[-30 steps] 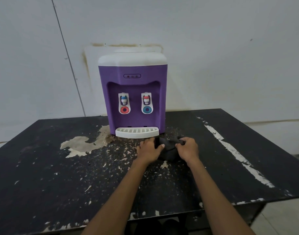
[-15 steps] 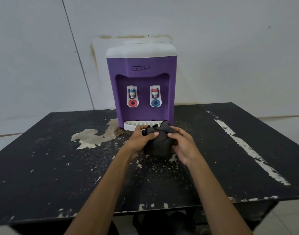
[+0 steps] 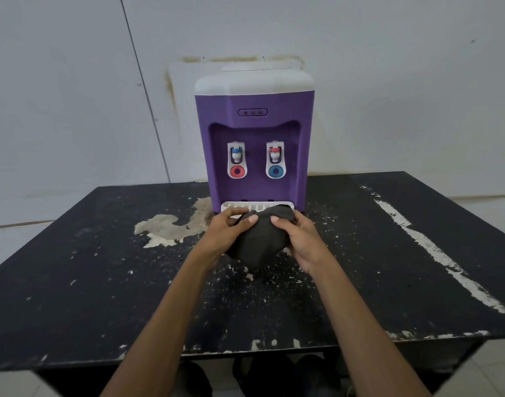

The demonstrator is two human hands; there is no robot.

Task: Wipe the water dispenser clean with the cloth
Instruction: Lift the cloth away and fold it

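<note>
The purple water dispenser (image 3: 254,124), capped with a white top, stands upright at the middle of the table's (image 3: 73,282) far edge, its back toward the pale wall (image 3: 388,81). Two white taps sit in its recessed front. The left tap (image 3: 237,160) has a blue cap above a red ring, and the right tap (image 3: 275,159) a red cap above a blue ring. A white drip tray (image 3: 235,208) juts from the base onto the table.

Just in front of that tray, the dark cloth (image 3: 259,243) is bunched into a lump between both hands. The left hand (image 3: 222,239) grips its left side, with fingers (image 3: 249,219) curled over the top of the bundle. The right hand (image 3: 302,242) grips the right side, its fingers (image 3: 279,222) clenched into the fabric. The cloth's upper fold covers the right part of the drip tray from this view. Whether it touches the tray cannot be told, nor whether its lower end rests on the table.

The black tabletop is worn. A pale bare patch (image 3: 165,229) lies beside the dispenser's left base, a pale streak (image 3: 428,247) runs from the far edge toward the near right corner, and small flecks are scattered across the middle.
</note>
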